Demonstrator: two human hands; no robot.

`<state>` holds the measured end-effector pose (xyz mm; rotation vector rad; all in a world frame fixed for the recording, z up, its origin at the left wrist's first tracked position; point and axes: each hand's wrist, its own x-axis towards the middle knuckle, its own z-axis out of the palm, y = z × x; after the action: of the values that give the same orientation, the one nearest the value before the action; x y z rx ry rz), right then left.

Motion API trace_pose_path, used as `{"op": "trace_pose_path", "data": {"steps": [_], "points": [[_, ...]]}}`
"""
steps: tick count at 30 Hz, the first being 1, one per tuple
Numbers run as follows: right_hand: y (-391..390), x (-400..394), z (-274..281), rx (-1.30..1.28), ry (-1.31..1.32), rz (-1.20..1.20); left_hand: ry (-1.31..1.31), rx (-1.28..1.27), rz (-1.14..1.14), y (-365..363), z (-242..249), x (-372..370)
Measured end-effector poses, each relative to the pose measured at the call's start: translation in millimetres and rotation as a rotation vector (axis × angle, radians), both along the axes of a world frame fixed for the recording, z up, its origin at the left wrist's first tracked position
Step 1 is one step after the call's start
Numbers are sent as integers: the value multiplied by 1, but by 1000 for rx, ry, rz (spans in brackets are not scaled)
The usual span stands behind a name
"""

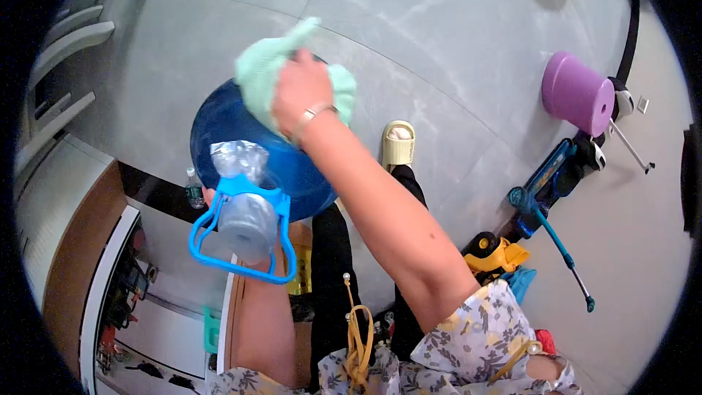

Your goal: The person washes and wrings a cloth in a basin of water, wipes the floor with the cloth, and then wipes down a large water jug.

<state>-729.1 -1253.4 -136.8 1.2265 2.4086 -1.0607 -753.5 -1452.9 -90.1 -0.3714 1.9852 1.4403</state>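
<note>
A large blue water jug (pixel 208 128) is tilted with its neck toward me. Around the neck is a bright blue carrying handle (pixel 272 275), and crumpled clear plastic film (pixel 240 159) lies by the cap end. My left hand (pixel 208 196) holds the jug from below at the neck end; only a bit of it shows past the handle, the rest being hidden. Over the jug's far side, my right hand (pixel 301 91) is closed on a mint-green cloth (pixel 261 77) and presses it to the surface. That hand is slightly blurred.
A small plastic bottle (pixel 194 189) stands left of the jug, near an open shelf unit (pixel 110 263). Right along the wall are a purple bucket (pixel 578 93), a scooter (pixel 545 216) and a yellow toy (pixel 497 256). White chair slats (pixel 73 44) are upper left.
</note>
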Motion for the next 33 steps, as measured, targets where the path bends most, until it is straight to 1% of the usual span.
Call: {"op": "trace_pose_path", "data": {"steps": [1, 3, 4, 6, 7, 8, 10, 13, 18, 22, 25, 29, 33], "points": [[12, -20, 9, -34, -55, 186, -5, -7, -9, -2, 0, -1], [19, -56, 12, -153, 23, 219, -14, -14, -27, -4, 0, -2], [20, -75, 9, -155, 34, 211, -18, -17, -36, -5, 1, -2], [25, -105, 4, -412, -19, 328, -26, -26, -50, -7, 3, -1], [28, -113, 1, -498, -32, 377, -31, -28, -59, -8, 4, -1], [26, -113, -4, -534, -31, 403, -31, -33, -57, -9, 4, 0], [23, -100, -13, -498, 18, 397, -39, -42, -51, -11, 4, 2], [22, -65, -21, -389, 126, 301, -48, -40, -54, -12, 4, 2], [3, 10, -36, -265, 284, 10, -52, -46, -57, -15, 6, 3], [-35, 71, -51, -251, 323, -287, -63, -52, -46, -20, 8, 7], [-51, 95, -72, -250, 312, -415, -65, -46, -50, -22, 9, 8], [-27, 85, -141, -241, 305, -431, -73, -61, -51, -28, 9, 11], [7, 51, -220, -244, 275, -359, -81, -67, -55, -31, 5, 13]]}}
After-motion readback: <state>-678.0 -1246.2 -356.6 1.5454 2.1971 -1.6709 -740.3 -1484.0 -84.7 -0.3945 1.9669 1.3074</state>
